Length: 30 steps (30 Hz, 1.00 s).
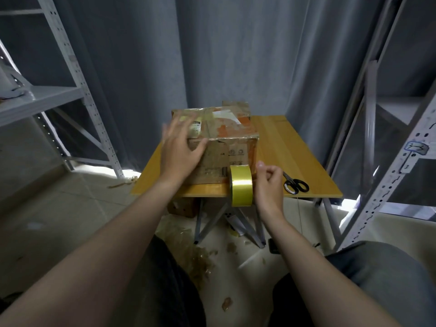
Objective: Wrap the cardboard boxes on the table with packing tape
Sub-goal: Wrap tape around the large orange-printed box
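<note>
A worn cardboard box (236, 147), patched with old tape and labels, stands on the small wooden table (295, 147). My left hand (180, 149) lies flat on its near left top corner, fingers spread, thumb over the front edge. A yellow roll of packing tape (240, 186) stands on edge against the box's front face, overhanging the table's near edge. Its tape end sticks to the box front just above it. My right hand (269, 182) grips the roll from its right side with curled fingers. A second cardboard box (236, 104) peeks out behind the first.
Black-handled scissors (296, 184) lie on the table right of my right hand. Another box (181, 207) sits on the floor under the table among tape scraps (200, 258). Grey metal shelving stands at the left (77, 74) and right (387, 161); a grey curtain hangs behind.
</note>
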Available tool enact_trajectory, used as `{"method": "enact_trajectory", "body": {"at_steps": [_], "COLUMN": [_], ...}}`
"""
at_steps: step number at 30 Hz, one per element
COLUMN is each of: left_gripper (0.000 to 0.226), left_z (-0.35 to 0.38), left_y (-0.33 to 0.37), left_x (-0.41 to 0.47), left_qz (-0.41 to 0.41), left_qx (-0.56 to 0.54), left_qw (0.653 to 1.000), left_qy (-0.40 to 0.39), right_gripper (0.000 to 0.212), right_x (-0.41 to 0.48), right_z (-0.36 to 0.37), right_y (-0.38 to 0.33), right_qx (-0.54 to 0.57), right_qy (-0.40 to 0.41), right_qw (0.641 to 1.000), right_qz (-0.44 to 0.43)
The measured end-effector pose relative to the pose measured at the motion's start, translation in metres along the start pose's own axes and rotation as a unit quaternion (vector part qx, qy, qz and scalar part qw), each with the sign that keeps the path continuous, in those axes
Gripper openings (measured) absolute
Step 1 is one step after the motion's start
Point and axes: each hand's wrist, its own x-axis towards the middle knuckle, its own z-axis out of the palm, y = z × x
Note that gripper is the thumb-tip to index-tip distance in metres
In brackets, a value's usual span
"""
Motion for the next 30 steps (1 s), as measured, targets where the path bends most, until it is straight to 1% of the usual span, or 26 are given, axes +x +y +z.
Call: {"method": "enact_trajectory", "body": {"at_steps": [1, 2, 3, 4, 5, 6, 7, 9, 12, 15, 17, 19, 22, 23, 24, 25, 27, 30], "left_gripper": [0.077, 0.083, 0.087, 0.087, 0.082, 0.076, 0.072, 0.067, 0.066, 0.068, 0.067, 0.063, 0.056, 0.056, 0.056, 0.057, 0.062, 0.080], "left_z": [-0.001, 0.000, 0.003, 0.006, 0.010, 0.014, 0.017, 0.020, 0.018, 0.009, 0.001, -0.011, -0.029, -0.034, -0.039, -0.043, -0.050, -0.060], "left_y": [-0.009, -0.017, -0.025, -0.030, -0.035, -0.039, -0.043, -0.048, -0.045, -0.038, -0.034, -0.029, -0.017, -0.012, -0.007, -0.001, 0.009, 0.023], "left_x": [-0.011, -0.022, -0.031, -0.037, -0.040, -0.043, -0.044, -0.042, -0.035, -0.023, -0.012, 0.000, 0.017, 0.022, 0.027, 0.032, 0.041, 0.055], "left_qz": [-0.038, -0.095, -0.163, -0.236, -0.305, -0.358, -0.385, -0.384, -0.382, -0.379, -0.365, -0.354, -0.339, -0.332, -0.325, -0.317, -0.294, -0.251], "left_qx": [-0.026, -0.060, -0.101, -0.147, -0.190, -0.218, -0.222, -0.190, -0.156, -0.143, -0.142, -0.131, -0.119, -0.118, -0.118, -0.121, -0.126, -0.071], "left_qw": [0.997, 0.989, 0.976, 0.957, 0.932, 0.908, 0.896, 0.904, 0.910, 0.913, 0.920, 0.925, 0.933, 0.936, 0.938, 0.940, 0.947, 0.965], "left_qy": [0.057, 0.094, 0.103, 0.085, 0.049, 0.014, -0.006, -0.001, 0.024, 0.036, 0.034, 0.032, 0.027, 0.024, 0.024, 0.025, 0.027, 0.018], "right_gripper": [0.027, 0.028, 0.031, 0.036, 0.042, 0.048, 0.054, 0.058, 0.053, 0.044, 0.043, 0.042, 0.035, 0.042, 0.054, 0.058, 0.051, 0.035], "right_x": [0.008, 0.016, 0.024, 0.030, 0.036, 0.040, 0.043, 0.044, 0.043, 0.041, 0.039, 0.034, 0.026, 0.025, 0.025, 0.026, 0.027, 0.032], "right_z": [-0.002, -0.004, -0.004, -0.003, -0.001, 0.001, 0.004, 0.008, 0.011, 0.012, 0.010, 0.009, 0.009, 0.010, 0.011, 0.010, 0.009, 0.010], "right_y": [-0.002, -0.004, -0.005, -0.006, -0.006, -0.006, -0.005, -0.003, -0.007, -0.015, -0.022, -0.032, -0.056, -0.064, -0.073, -0.082, -0.100, -0.123], "right_qx": [-0.007, -0.013, -0.019, -0.021, -0.020, -0.019, -0.022, -0.018, 0.020, 0.033, 0.054, 0.078, 0.099, 0.092, 0.079, 0.064, 0.059, 0.057], "right_qy": [0.007, 0.004, -0.007, -0.024, -0.045, -0.067, -0.090, -0.121, -0.126, -0.108, -0.106, -0.104, -0.105, -0.103, -0.097, -0.088, -0.076, -0.067], "right_qw": [1.000, 1.000, 1.000, 0.999, 0.998, 0.996, 0.993, 0.987, 0.987, 0.992, 0.993, 0.991, 0.988, 0.988, 0.988, 0.988, 0.984, 0.975], "right_qz": [-0.005, -0.004, 0.004, 0.020, 0.039, 0.061, 0.080, 0.100, 0.093, 0.048, 0.023, -0.009, -0.061, -0.074, -0.087, -0.106, -0.150, -0.204]}}
